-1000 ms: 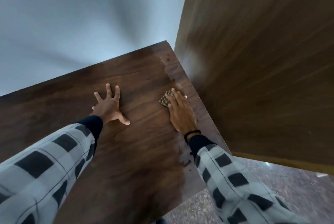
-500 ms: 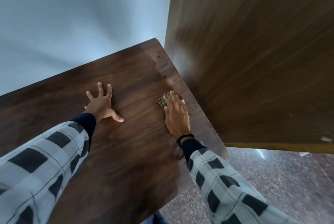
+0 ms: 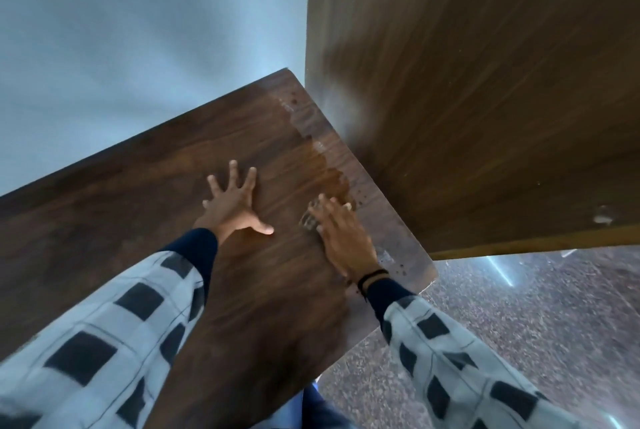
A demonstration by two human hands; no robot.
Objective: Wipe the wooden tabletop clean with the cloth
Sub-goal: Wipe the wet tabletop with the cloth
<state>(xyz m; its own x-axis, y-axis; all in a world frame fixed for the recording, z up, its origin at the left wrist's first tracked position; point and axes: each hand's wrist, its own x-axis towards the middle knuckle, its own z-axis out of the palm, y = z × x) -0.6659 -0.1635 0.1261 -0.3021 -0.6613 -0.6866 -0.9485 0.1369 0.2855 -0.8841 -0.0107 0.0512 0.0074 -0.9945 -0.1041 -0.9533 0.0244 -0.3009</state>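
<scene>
Moved: right hand (image 3: pixel 341 236) and cloth (image 3: pixel 309 221), drawn nearer along the tabletop (image 3: pixel 138 221) right edge; left hand (image 3: pixel 235 207) shifted closer. Cloth: small, likely soft, light, damp; bunched under flat right fingers, pressed, not clasped. Left grip splayed, empty. Handle by palm pressure from above.

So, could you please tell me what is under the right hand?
A cloth lies under the right hand, pressed against the wooden tabletop. Only its edge shows beside the fingers; the hand covers the rest.
</scene>
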